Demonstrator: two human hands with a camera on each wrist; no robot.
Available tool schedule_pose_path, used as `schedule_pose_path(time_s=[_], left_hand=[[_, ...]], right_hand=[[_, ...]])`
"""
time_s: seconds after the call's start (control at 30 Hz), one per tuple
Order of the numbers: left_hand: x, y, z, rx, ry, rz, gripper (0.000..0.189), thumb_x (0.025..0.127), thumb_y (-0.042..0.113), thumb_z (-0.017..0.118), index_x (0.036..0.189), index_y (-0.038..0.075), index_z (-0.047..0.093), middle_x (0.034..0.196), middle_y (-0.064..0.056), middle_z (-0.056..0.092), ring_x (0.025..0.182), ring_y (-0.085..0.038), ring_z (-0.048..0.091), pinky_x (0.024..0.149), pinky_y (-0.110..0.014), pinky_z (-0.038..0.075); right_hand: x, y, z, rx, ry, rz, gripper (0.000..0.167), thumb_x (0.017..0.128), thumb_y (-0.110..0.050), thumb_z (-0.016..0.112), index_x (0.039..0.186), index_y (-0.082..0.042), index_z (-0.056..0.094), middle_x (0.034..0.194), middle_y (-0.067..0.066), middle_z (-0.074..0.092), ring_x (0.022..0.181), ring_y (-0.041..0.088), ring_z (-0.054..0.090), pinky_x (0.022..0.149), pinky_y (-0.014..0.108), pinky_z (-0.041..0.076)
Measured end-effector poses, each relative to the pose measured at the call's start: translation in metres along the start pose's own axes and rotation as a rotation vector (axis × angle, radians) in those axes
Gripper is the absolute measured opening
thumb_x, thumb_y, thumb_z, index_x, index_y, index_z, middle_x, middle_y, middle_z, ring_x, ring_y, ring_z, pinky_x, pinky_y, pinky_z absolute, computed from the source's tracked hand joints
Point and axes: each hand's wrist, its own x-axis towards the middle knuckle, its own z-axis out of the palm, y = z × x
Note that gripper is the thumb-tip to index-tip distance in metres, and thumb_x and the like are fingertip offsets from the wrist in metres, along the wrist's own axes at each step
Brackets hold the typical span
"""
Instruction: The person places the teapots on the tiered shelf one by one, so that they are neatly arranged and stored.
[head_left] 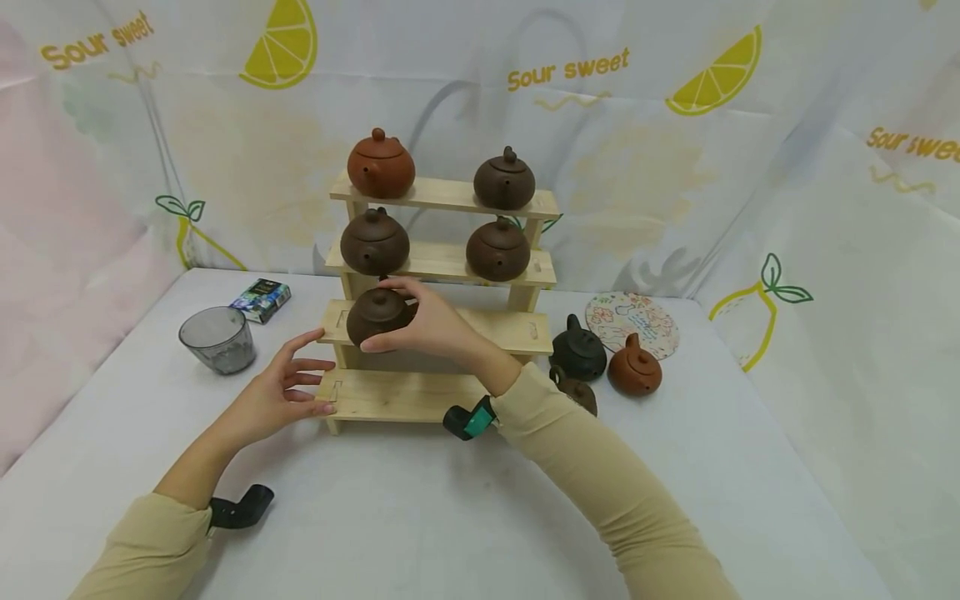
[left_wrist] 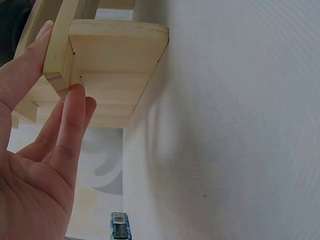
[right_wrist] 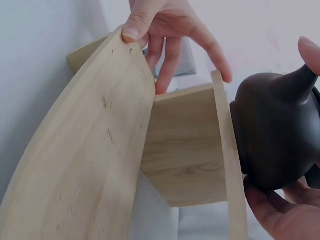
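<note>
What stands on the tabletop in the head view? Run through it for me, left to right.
See-through grey tapered cup → small rectangular blue-green box → pale wooden four-tier stand → round black teapot → round reddish-brown teapot.

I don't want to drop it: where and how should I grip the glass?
I'd grip the glass around its wall just below the rim, coming from the near side: it stands mouth up, narrows downward, shows no handle, and the box sits behind.
</note>
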Motion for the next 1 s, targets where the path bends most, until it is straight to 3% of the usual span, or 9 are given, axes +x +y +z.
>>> schedule_pose_path(time_s=[0.3,0.57,0.8,1.0], left_hand=[[0.0,0.0,-0.001,0.012,-0.002,-0.01,0.1,0.075,0.015,0.079,0.149,0.024,0.013,0.126,-0.024,0.051,0.109,-0.038,0.052,0.077,-0.02,0.049],[0.0,-0.003,0.0,0.006,0.003,0.006,0.099,0.075,0.014,0.079,0.148,0.024,0.014,0.126,-0.024,0.051,0.108,-0.038,0.052,0.077,-0.021,0.049],[0.001,-0.003,-0.001,0.01,0.013,0.016,0.099,0.075,0.013,0.079,0.148,0.024,0.014,0.125,-0.024,0.052,0.107,-0.038,0.052,0.077,-0.021,0.05],[0.0,-0.003,0.0,0.002,0.013,0.009,0.099,0.074,0.014,0.08,0.148,0.023,0.014,0.125,-0.024,0.052,0.108,-0.038,0.052,0.077,-0.02,0.049]], right_hand=[[0.002,-0.004,0.01,0.043,0.045,0.013,0.078,0.066,-0.031,0.085,0.134,-0.021,0.047,0.133,-0.006,0.045,0.111,0.01,0.046,0.087,0.029,0.043],[-0.005,-0.001,0.006,0.147,0.017,0.002,0.078,0.069,-0.025,0.084,0.136,-0.022,0.043,0.131,-0.007,0.045,0.115,0.016,0.047,0.091,0.028,0.042],[-0.017,0.004,-0.005,0.2,-0.012,-0.093,0.076,0.07,-0.01,0.082,0.136,-0.012,0.043,0.131,0.001,0.046,0.117,0.016,0.047,0.094,0.027,0.042],[-0.034,0.01,-0.012,0.21,-0.004,-0.148,0.074,0.071,-0.006,0.081,0.135,-0.012,0.044,0.133,0.009,0.045,0.119,0.023,0.046,0.094,0.031,0.043]])
